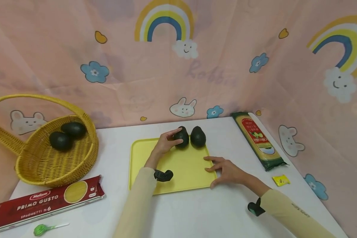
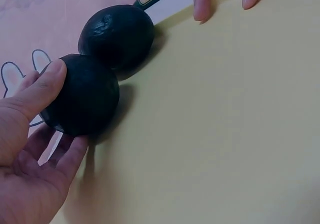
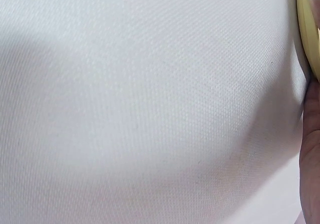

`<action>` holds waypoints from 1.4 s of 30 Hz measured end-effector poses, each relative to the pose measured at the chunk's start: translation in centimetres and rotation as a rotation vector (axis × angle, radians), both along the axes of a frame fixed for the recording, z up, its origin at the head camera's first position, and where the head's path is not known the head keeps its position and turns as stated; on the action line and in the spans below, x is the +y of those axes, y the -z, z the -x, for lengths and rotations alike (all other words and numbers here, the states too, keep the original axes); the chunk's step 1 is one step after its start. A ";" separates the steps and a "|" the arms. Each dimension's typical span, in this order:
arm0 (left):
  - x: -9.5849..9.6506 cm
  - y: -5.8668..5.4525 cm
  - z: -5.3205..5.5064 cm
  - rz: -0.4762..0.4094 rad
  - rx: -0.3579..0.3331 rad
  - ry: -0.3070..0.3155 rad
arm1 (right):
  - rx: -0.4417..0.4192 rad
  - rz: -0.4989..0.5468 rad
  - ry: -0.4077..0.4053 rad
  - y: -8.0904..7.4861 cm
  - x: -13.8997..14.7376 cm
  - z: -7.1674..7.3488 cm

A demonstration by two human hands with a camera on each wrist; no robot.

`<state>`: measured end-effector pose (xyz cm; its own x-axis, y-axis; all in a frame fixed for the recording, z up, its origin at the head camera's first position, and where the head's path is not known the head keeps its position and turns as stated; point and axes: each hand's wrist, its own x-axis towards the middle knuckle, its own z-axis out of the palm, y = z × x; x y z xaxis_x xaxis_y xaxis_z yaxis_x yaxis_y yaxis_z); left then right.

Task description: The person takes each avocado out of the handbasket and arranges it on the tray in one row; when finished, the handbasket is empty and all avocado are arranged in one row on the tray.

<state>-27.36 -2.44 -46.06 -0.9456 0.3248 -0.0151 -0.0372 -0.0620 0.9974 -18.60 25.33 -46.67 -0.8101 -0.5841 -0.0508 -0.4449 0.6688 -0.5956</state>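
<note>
Head camera view shows the yellow tray (image 1: 182,170) on the white desk (image 1: 190,215), with both of my hands at it. My left hand (image 1: 166,143) is clamped on a dark avocado (image 1: 183,137) at the tray's far edge, thumb on one side and fingers on the other. Just beside it, at the tray's far right corner, stands a second avocado (image 1: 198,137). My right hand (image 1: 228,170) is at the tray's right edge, fingers spread apart over the rim and thumb by the near corner.

Left of the tray sits a yellow wicker basket (image 1: 82,162) with two more avocados (image 1: 60,141) inside; nearer me than the basket, but also left of the tray, lie a red spaghetti pack (image 1: 52,202) and a green lollipop (image 1: 41,229). Right of the tray are a long green packet (image 1: 257,140) and a small yellow sachet (image 1: 281,180).
</note>
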 end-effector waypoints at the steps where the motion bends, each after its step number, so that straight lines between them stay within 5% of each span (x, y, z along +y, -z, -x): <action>1: 0.1 0.0 0.0 0.002 0.004 -0.013 | 0.005 -0.002 -0.001 0.0 0.0 0.0; 18: 0.0 0.2 -0.4 -0.033 -0.037 -0.049 | -0.013 0.007 -0.001 0.3 -0.2 0.1; 25: -2.0 -0.9 -1.9 -0.040 -0.010 -0.054 | -0.009 0.020 -0.004 0.4 -0.1 0.1; 35: -10.5 -4.5 -6.2 -0.059 0.062 -0.064 | -0.010 0.001 0.029 0.2 -0.2 -0.3; 39: -15.5 -6.3 -7.9 -0.065 0.103 -0.154 | -0.013 -0.004 0.039 0.2 -0.4 -0.2; 42: -19.6 -7.9 -9.3 -0.117 0.096 -0.277 | 0.000 -0.005 0.025 0.2 -0.7 0.1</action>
<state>-18.09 -22.02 -38.16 -0.9937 0.0493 0.1004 0.0906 -0.1712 0.9811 -18.65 24.67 -46.85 -0.8243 -0.5636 -0.0534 -0.4281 0.6824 -0.5925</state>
